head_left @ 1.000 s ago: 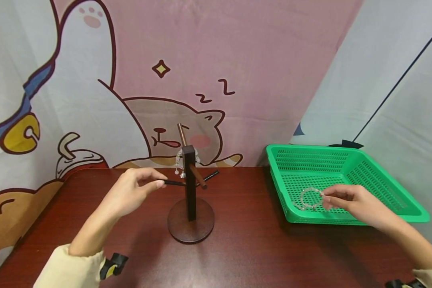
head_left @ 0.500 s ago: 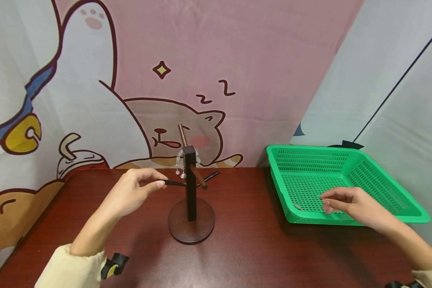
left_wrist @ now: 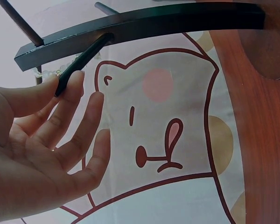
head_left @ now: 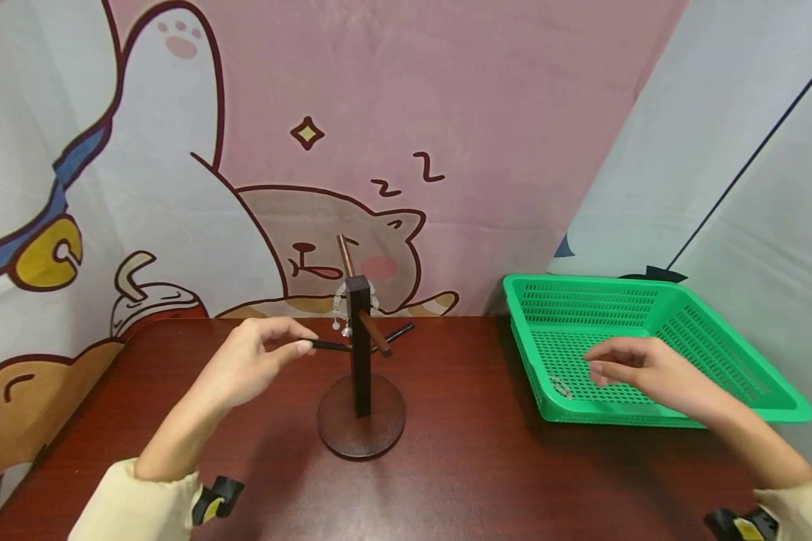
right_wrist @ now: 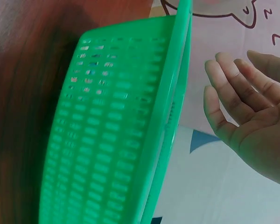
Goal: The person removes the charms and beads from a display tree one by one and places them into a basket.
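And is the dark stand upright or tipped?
Upright: the stand has its round base flat on the table, post rising above; the left hand pinches one peg.

Bright head view; soft glare on the tabletop

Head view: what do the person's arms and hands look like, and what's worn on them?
The left hand and right hand are bare, with no gloves or rings showing. Both arms have cream sleeves. Near each cuff sits a black piece with a yellow patch.
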Demonstrator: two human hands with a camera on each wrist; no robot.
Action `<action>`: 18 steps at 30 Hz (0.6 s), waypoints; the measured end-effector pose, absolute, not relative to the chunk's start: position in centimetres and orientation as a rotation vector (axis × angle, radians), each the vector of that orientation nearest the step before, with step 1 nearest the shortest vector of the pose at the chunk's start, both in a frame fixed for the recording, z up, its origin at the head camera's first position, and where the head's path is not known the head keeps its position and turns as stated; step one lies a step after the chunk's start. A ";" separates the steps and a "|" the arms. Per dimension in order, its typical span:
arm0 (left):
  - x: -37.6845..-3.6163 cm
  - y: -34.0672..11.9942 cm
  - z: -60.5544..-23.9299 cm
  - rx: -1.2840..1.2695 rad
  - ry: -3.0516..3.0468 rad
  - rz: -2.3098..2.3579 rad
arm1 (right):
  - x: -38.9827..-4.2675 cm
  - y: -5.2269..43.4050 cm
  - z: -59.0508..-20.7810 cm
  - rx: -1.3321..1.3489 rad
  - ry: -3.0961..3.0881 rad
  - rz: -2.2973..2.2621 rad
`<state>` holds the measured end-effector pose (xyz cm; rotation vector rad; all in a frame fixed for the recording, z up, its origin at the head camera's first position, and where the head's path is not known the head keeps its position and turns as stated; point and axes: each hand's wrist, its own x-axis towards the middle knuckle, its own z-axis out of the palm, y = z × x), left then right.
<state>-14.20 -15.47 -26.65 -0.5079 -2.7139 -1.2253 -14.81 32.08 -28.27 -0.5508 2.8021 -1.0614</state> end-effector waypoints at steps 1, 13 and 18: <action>-14.2 -15.5 -26.7 -0.508 -2.714 -1.227 | -14.9 31.8 -28.2 -0.561 2.790 -1.076; -14.2 -15.4 -26.6 -0.494 -2.725 -1.230 | -16.4 28.0 -27.9 -0.703 2.645 -1.176; -14.2 -15.4 -26.6 -0.490 -2.725 -1.220 | -16.9 26.2 -27.9 -0.728 2.583 -1.226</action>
